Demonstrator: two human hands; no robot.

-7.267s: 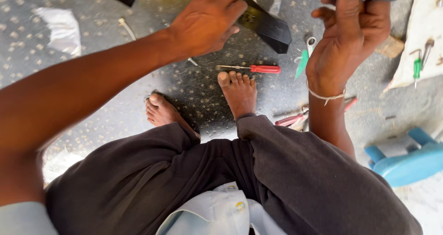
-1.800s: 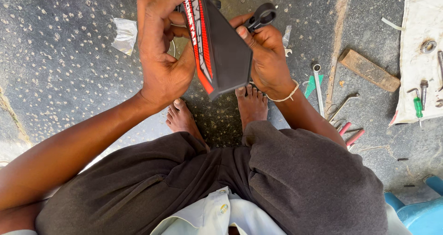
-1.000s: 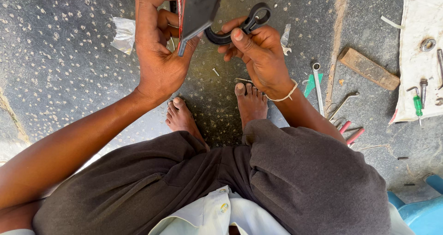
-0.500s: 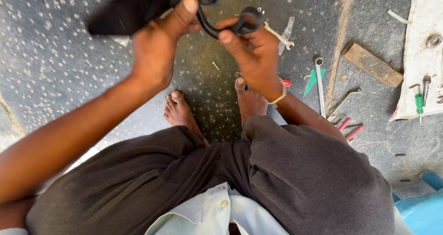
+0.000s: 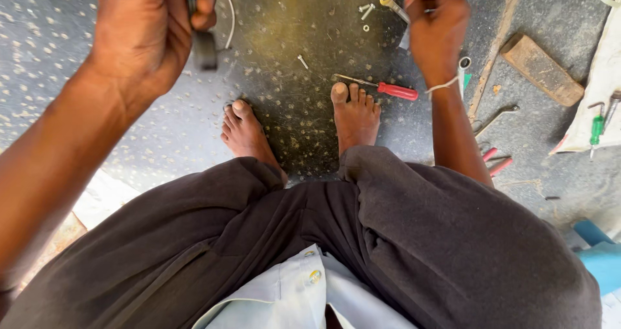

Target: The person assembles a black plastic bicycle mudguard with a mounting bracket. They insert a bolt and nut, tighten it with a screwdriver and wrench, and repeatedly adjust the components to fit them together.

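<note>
While the left hand [image 5: 145,35] is curled tight round a dark, narrow part [image 5: 202,41] held up above the speckled floor [image 5: 77,128], the right hand [image 5: 438,25] is lowered toward the floor just beyond the red-handled screwdriver [image 5: 381,88], fingers bunched next to a spanner [image 5: 393,4]; whether they pinch the spanner or only touch it I cannot tell, as the picture is blurred there.

Loose screws [image 5: 366,10] lie on the floor beyond the screwdriver, and the person's bare right foot [image 5: 354,116] has its toes almost touching the screwdriver's shaft. I judge the likeliest trouble to be a toe pressing onto a screw or the screwdriver tip if the feet shift, or the small screws being knocked and scattered by the reaching hand. The dark part, gripped at one end only, could also slip and drop onto the left foot [image 5: 244,132] below it.

Half a second earlier both hands were raised together holding a dark part and a curved black piece between them. Now they are well apart, the right hand has left that piece, and the camera has tipped down so the screwdriver and both feet show fully.
</note>
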